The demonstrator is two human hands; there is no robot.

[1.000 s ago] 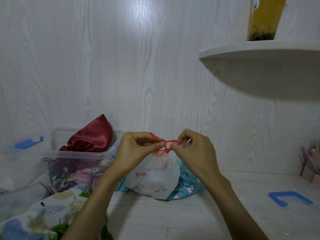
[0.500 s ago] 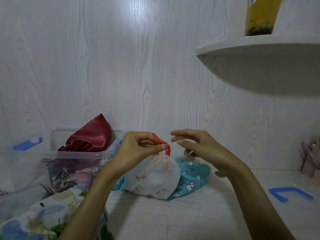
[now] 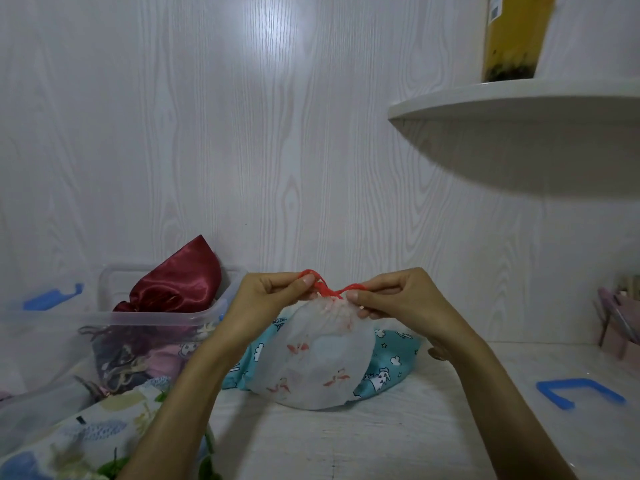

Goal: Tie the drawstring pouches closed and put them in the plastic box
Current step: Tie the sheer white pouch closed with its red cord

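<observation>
A white pouch (image 3: 317,362) with red prints is held up by its red drawstring (image 3: 330,289), its gathered neck hanging just below and between the fingertips, its bottom near the table (image 3: 346,445). One loop of the string is pinched between thumb and curled fingers of the left hand (image 3: 268,299); the other end is pinched by the right hand (image 3: 403,299), just beside it. A teal pouch (image 3: 391,362) lies behind the white one. Left of the left hand stands the plastic box (image 3: 156,320), with a maroon pouch (image 3: 176,278) sticking out on top.
</observation>
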